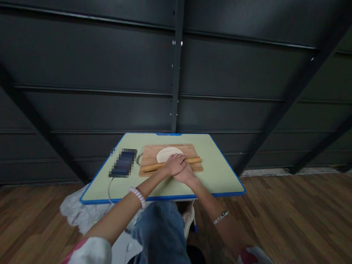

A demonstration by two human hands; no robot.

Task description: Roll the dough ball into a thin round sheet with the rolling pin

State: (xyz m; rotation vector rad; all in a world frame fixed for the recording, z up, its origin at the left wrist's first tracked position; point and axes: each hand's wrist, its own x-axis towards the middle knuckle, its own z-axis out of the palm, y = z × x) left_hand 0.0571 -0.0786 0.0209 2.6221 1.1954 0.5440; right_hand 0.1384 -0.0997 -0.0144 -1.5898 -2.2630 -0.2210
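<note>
Wood board (150,156) w/ dough (166,153); L hand (175,163), R hand (185,175) on pin (154,167); grip closure unclear

Dim, soft light, faint sheen on the dark wall (109,55), edges stretched, one pixelated patch (123,163).

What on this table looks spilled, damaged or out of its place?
Nothing on the pale yellow table looks spilled or damaged. Only the long wooden rolling pin slants slightly: its right end sits farther up the rectangular wooden board. The dark rectangular object is pixelated, so its condition is unclear.
</note>
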